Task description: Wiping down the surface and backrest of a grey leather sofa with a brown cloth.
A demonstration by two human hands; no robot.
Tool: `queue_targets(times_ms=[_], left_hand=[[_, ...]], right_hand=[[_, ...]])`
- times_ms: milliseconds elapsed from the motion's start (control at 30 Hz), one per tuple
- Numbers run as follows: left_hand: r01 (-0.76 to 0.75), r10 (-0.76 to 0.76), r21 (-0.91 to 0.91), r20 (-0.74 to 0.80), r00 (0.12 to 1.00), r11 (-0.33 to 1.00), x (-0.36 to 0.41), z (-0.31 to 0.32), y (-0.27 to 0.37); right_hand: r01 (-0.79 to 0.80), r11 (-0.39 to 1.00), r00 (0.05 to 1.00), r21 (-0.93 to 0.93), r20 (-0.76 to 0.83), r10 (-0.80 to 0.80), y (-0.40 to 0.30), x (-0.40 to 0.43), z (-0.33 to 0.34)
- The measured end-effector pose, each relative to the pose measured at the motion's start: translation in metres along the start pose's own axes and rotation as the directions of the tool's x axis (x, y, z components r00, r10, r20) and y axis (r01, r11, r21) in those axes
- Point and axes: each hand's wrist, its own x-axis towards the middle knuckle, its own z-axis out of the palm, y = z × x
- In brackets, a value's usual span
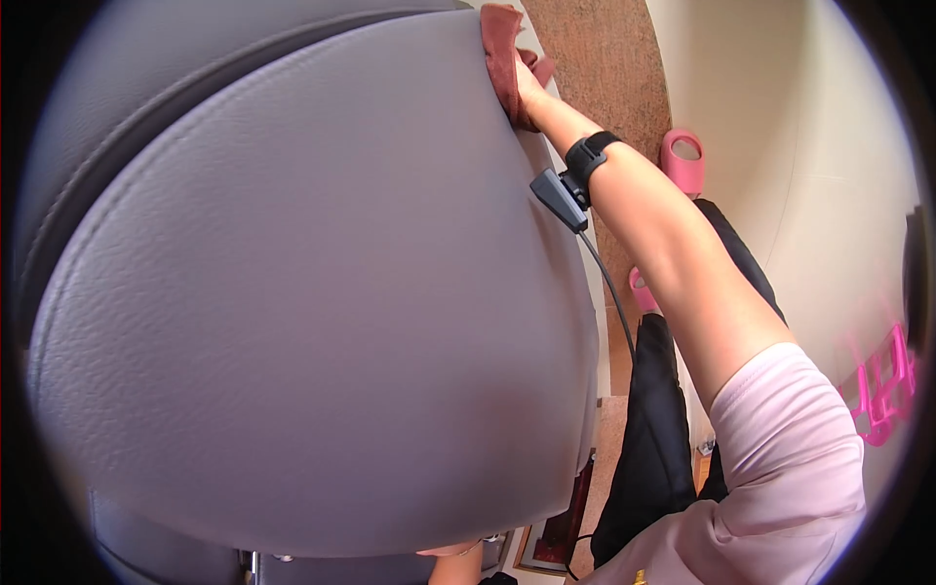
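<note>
A large grey leather-like upholstered cushion [314, 285], with a stitched seam along its curved edge, fills the left and middle of the view. At its upper right edge, my right hand [528, 84] holds a reddish-brown cloth [502, 66] against the side; the cloth hides most of the fingers. A black strap with a small grey device [559, 199] and a cable is on my right wrist. My left hand [450, 548] is at the cushion's bottom edge, a thin bracelet on its wrist; its fingers are mostly hidden behind the cushion.
More grey upholstery [139, 80] curves along the upper left, behind a dark gap. A short metal post [254, 564] shows below the cushion. Pink slippers [684, 164] are on the floor at right, near a brown stone strip [599, 58]. A bright pink plastic object [881, 387] stands far right.
</note>
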Motion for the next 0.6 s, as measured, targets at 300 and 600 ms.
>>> queue_targets(times_ms=[300, 600], left_hand=[[-0.021, -0.017, -0.279, -0.132, 0.991, 0.96, 0.008, 0.009, -0.01], [0.091, -0.3, -0.832, -0.094, 0.949, 0.548, 0.049, -0.009, 0.044]], right_hand=[[0.017, 0.542, 0.979, 0.84, -0.125, 0.163, 0.028, -0.165, -0.167], [-0.238, 0.897, 0.724, -0.373, -0.684, -0.093, 0.128, -0.426, -0.185]])
